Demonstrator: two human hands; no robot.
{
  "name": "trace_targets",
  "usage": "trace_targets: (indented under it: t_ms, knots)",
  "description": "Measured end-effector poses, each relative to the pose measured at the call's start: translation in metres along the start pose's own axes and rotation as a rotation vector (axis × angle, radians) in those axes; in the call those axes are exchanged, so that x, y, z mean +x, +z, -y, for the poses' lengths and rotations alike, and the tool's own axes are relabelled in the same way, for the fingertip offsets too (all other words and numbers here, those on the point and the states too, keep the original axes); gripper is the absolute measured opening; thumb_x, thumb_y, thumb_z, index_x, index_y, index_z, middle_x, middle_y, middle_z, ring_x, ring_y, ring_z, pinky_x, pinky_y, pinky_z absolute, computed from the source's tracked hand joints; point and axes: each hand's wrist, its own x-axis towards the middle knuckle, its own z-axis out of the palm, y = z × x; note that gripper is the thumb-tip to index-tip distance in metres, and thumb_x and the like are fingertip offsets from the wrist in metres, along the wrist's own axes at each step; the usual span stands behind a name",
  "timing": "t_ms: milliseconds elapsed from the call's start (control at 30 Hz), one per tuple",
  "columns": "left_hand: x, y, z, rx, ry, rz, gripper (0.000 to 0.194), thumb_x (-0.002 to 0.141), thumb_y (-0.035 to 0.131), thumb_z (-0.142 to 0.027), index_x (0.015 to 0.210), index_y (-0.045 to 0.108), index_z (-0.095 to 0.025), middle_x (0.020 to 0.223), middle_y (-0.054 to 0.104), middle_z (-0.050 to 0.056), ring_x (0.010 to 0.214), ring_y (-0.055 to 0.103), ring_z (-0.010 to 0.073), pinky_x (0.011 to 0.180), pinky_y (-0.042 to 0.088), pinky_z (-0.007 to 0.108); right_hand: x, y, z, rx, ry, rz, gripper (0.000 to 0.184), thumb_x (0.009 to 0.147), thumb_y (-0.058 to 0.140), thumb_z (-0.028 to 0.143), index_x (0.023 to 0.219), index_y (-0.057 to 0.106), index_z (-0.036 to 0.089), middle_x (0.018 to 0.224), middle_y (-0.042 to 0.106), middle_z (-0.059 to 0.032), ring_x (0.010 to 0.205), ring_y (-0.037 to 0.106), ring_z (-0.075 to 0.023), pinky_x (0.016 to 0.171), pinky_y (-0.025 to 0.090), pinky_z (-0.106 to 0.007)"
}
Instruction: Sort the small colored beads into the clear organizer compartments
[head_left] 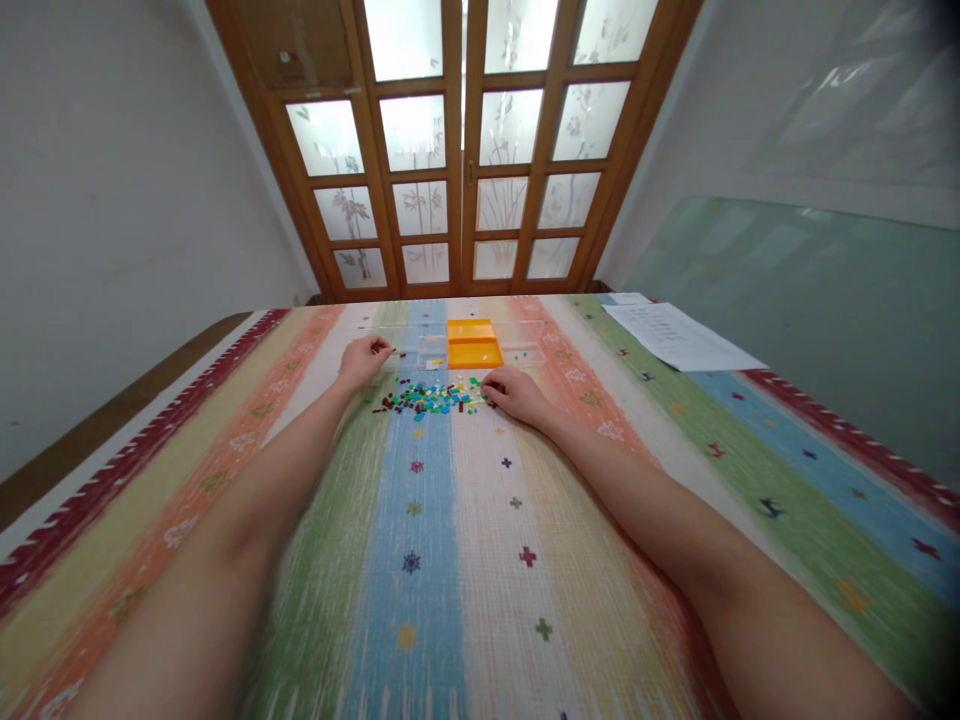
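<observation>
By the loose pieces (431, 398), the right hand (516, 392) has an unclear grip; the left hand (364, 358) pinches a dark piece (394, 350).

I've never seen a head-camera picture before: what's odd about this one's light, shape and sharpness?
Head view: door panes glare white; tablecloth stripes fan out toward the bottom, likely lens stretch; right-hand corners darken; small pieces appear too tiny for crisp detail.

Multicoloured pieces (435, 398), orange tray (474, 354), striped tablecloth (491, 600)
</observation>
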Motion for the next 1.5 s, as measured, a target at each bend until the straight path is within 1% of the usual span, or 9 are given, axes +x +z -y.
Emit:
trace_targets:
  t_ms: [167,333,500,633,733,967,1167,1333,1500]
  knots:
    - [-0.001,-0.018,0.004,0.036,0.04,-0.007,0.026,0.087,0.064,-0.043,0.091,0.077,-0.021,0.084,0.075,0.007,0.077,0.064,0.0222,0.071,0.043,0.032,0.001,0.001,0.001,0.005,-0.018,-0.001,0.017,0.099,0.059,0.026,0.087,0.071,0.022,0.09,0.072,-0.0052,0.087,0.062,-0.021,0.079,0.043,-0.032]
    - [-0.022,-0.051,0.008,0.078,0.11,0.229,0.034,0.089,0.059,-0.049,0.094,0.076,-0.02,0.091,0.077,0.007,0.079,0.064,0.0206,0.073,0.046,0.031,0.002,0.002,-0.002,-0.014,-0.033,0.003,0.018,0.1,0.058,0.026,0.088,0.071,0.022,0.09,0.071,-0.0058,0.088,0.062,-0.0214,0.081,0.043,-0.032]
    - [-0.045,-0.08,0.013,0.166,0.166,0.412,0.033,0.09,0.057,-0.047,0.094,0.076,-0.021,0.09,0.077,0.005,0.079,0.065,0.019,0.073,0.047,0.029,0.002,0.001,-0.001,-0.018,-0.025,0.01,0.019,0.1,0.058,0.027,0.088,0.072,0.021,0.089,0.07,-0.0062,0.087,0.061,-0.0216,0.08,0.044,-0.032]
    - [-0.059,-0.088,0.012,0.186,0.223,0.574,0.029,0.089,0.061,-0.046,0.096,0.077,-0.022,0.09,0.075,0.004,0.079,0.066,0.0178,0.072,0.049,0.027,0.001,0.0,0.001,-0.004,-0.034,0.007,0.02,0.101,0.058,0.028,0.089,0.073,0.022,0.09,0.071,-0.0066,0.088,0.062,-0.022,0.082,0.044,-0.033]
    - [-0.067,-0.087,0.01,0.196,0.274,0.633,0.028,0.087,0.062,-0.043,0.1,0.077,-0.022,0.092,0.075,0.004,0.079,0.066,0.0178,0.074,0.05,0.027,0.001,0.001,0.0,0.001,-0.032,0.004,0.021,0.101,0.058,0.031,0.09,0.073,0.022,0.091,0.071,-0.0067,0.089,0.062,-0.0222,0.082,0.044,-0.034]
    - [-0.073,-0.075,0.003,0.242,0.35,0.585,0.02,0.09,0.058,-0.036,0.091,0.073,-0.021,0.09,0.072,0.005,0.08,0.064,0.0184,0.073,0.047,0.028,0.001,0.004,-0.005,-0.007,-0.033,0.005,0.019,0.1,0.059,0.029,0.09,0.073,0.022,0.089,0.07,-0.0061,0.087,0.061,-0.0215,0.08,0.044,-0.033]
    - [-0.068,-0.069,0.009,0.275,0.329,0.541,0.019,0.089,0.059,-0.031,0.1,0.072,-0.022,0.091,0.072,0.004,0.08,0.064,0.0188,0.072,0.046,0.028,0.001,0.003,-0.005,-0.009,-0.029,0.012,0.017,0.1,0.06,0.028,0.09,0.072,0.022,0.089,0.07,-0.0059,0.087,0.061,-0.021,0.08,0.043,-0.032]
    - [-0.062,-0.066,0.011,0.355,0.395,0.531,0.019,0.089,0.058,-0.03,0.093,0.075,-0.022,0.094,0.071,0.006,0.082,0.065,0.0196,0.073,0.046,0.029,0.002,0.003,-0.003,-0.01,-0.031,0.006,0.018,0.1,0.059,0.027,0.089,0.073,0.022,0.088,0.07,-0.006,0.086,0.062,-0.0214,0.08,0.044,-0.032]
    - [-0.045,-0.067,0.008,0.407,0.33,0.392,0.021,0.09,0.057,-0.031,0.094,0.075,-0.022,0.1,0.073,0.007,0.082,0.065,0.0194,0.074,0.046,0.03,0.001,0.002,-0.001,-0.014,-0.033,0.012,0.019,0.1,0.058,0.027,0.088,0.072,0.022,0.088,0.07,-0.0064,0.087,0.062,-0.0215,0.082,0.044,-0.033]
